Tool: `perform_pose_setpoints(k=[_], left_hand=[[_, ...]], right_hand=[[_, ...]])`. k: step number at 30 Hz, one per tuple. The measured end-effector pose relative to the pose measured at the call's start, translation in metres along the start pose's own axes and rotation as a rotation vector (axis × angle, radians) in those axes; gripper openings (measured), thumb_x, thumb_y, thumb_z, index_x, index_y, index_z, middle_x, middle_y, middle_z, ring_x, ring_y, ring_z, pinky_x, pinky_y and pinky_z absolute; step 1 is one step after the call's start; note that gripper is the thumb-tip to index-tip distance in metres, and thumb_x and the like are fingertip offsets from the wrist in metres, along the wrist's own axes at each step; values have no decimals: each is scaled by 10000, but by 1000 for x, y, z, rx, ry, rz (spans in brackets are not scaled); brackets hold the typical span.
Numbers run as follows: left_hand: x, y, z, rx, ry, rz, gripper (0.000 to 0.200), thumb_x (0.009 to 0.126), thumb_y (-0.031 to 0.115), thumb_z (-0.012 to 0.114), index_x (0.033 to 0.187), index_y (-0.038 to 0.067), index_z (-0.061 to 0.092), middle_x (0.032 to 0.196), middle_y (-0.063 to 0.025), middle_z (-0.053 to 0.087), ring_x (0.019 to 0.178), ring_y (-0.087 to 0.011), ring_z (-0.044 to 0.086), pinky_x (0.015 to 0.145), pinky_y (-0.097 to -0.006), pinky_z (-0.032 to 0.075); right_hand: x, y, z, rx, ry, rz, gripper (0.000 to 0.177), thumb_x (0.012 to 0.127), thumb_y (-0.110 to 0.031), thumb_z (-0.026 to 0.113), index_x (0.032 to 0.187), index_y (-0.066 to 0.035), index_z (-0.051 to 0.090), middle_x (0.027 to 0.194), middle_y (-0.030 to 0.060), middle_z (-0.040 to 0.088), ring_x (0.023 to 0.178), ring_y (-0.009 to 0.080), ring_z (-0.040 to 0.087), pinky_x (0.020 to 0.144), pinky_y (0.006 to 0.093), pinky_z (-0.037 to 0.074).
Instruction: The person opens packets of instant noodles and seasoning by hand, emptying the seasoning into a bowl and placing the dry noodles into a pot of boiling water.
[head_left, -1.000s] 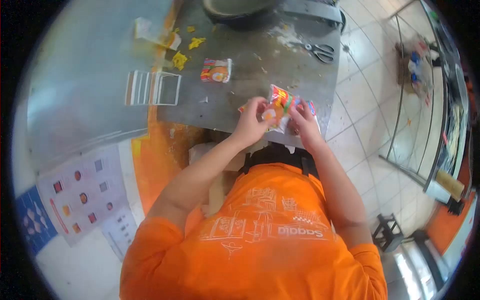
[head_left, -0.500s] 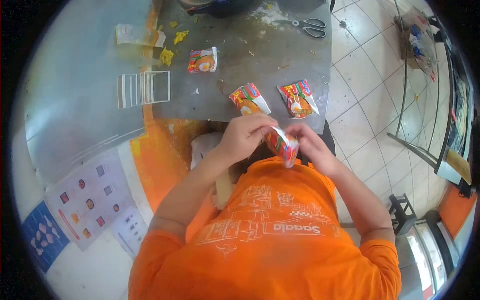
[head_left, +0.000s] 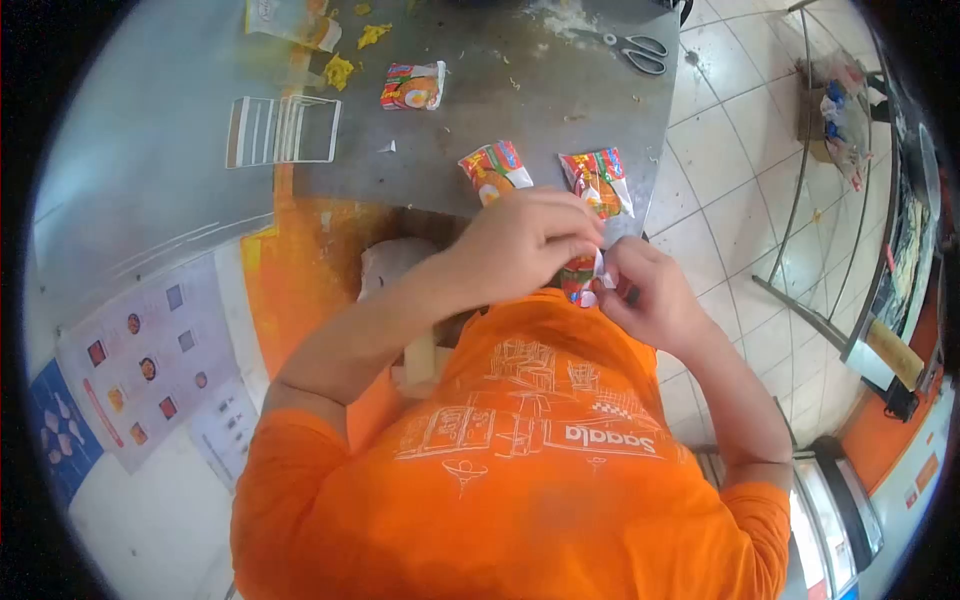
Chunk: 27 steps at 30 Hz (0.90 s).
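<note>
Close to my orange shirt, both hands pinch one instant noodle packet (head_left: 580, 281), red and green with a white edge. My left hand (head_left: 535, 240) reaches over its top and hides much of it. At its right edge, my right hand (head_left: 648, 288) has thumb and fingers closed on the wrapper. Just beyond my hands, a second noodle packet (head_left: 495, 170) lies on the metal table (head_left: 470, 110), partly covered by my left hand. To its right is a third noodle packet (head_left: 598, 182). Another noodle packet (head_left: 412, 87) sits farther back.
Grey-handled scissors (head_left: 640, 53) lie by the table's far right corner, near white powder (head_left: 565, 22). Yellow scraps (head_left: 338, 72) and a white wire rack (head_left: 285, 132) are at the left. Tiled floor (head_left: 715, 190) borders the table's right edge.
The held packet has turned more upright and moved slightly. My left hand has shifted right, over its top. The view has tilted, so the table appears higher.
</note>
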<state>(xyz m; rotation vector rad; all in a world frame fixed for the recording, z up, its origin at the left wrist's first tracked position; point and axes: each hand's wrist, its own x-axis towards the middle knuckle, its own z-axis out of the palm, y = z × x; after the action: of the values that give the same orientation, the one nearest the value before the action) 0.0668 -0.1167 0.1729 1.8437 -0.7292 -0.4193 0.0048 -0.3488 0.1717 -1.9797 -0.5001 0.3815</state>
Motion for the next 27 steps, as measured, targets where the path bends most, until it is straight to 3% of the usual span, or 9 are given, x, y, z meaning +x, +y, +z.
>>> perform_pose_setpoints(k=[1, 3, 5, 7, 9, 11, 15, 20, 27], left_hand=[[1, 3, 5, -2, 8, 6, 89, 893, 46, 754, 972, 6, 750, 1074, -125, 758, 980, -290, 732, 876, -366, 566], [-2, 4, 22, 192, 199, 84, 84, 884, 52, 765, 963, 25, 756, 1112, -114, 723, 968, -294, 709, 920, -361, 546], [-11, -1, 52, 96, 330, 7, 126, 881, 36, 763, 1006, 39, 741, 1127, -108, 677, 1002, -292, 678, 939, -373, 530], [-13, 6, 65, -546, 506, -316, 195, 878, 17, 758, 1064, 36, 704, 1111, -115, 659, 1034, -293, 664, 929, -388, 529], [-17, 9, 54, -458, 343, -256, 229, 869, 5, 759, 1082, 26, 677, 1081, -117, 648, 1073, -303, 642, 932, -395, 518], [-20, 11, 44, -101, 137, 40, 231, 868, 6, 757, 1085, 21, 679, 1090, -120, 642, 1088, -309, 631, 941, -395, 509], [-25, 14, 18, -112, 25, 161, 275, 835, 15, 775, 1095, 33, 688, 1125, -126, 635, 1074, -323, 610, 927, -407, 502], [-30, 41, 19, 403, 70, 382, 119, 835, 153, 656, 838, 61, 580, 923, -83, 562, 874, -239, 580, 766, -379, 488], [-29, 69, 43, 730, 180, 234, 130, 815, 153, 661, 855, 64, 575, 897, -46, 524, 873, -205, 575, 720, -338, 501]], right_hand=[[-1, 0, -4, 16, -87, 178, 156, 855, -55, 732, 869, -46, 576, 859, 137, 599, 733, 356, 624, 640, 431, 506], [-4, 5, -14, -99, -89, 101, 147, 862, -66, 723, 868, -41, 579, 826, 140, 596, 700, 357, 624, 613, 433, 503], [-11, 4, -20, -214, -92, 25, 139, 868, -77, 715, 867, -37, 582, 794, 142, 592, 668, 358, 624, 585, 434, 499], [-15, 2, -24, -256, -86, 12, 143, 856, -86, 715, 848, -45, 579, 758, 115, 592, 687, 338, 632, 603, 419, 511], [-13, 0, -25, -315, -51, -95, 144, 850, -91, 718, 838, -56, 579, 763, 98, 597, 688, 321, 634, 606, 412, 515], [-10, -7, -26, -370, -34, -212, 146, 844, -95, 721, 829, -68, 579, 767, 82, 603, 688, 304, 635, 609, 405, 518], [4, -27, -34, -496, -126, -351, 147, 799, -143, 720, 809, -108, 578, 768, 42, 584, 700, 242, 631, 605, 366, 504], [10, -23, -45, -504, -249, -519, 156, 741, -181, 708, 799, -128, 573, 753, 14, 551, 689, 203, 612, 602, 342, 491], [42, 3, -79, -391, -299, -778, 193, 695, -152, 715, 856, -116, 614, 825, -2, 596, 717, 175, 628, 602, 314, 497]])
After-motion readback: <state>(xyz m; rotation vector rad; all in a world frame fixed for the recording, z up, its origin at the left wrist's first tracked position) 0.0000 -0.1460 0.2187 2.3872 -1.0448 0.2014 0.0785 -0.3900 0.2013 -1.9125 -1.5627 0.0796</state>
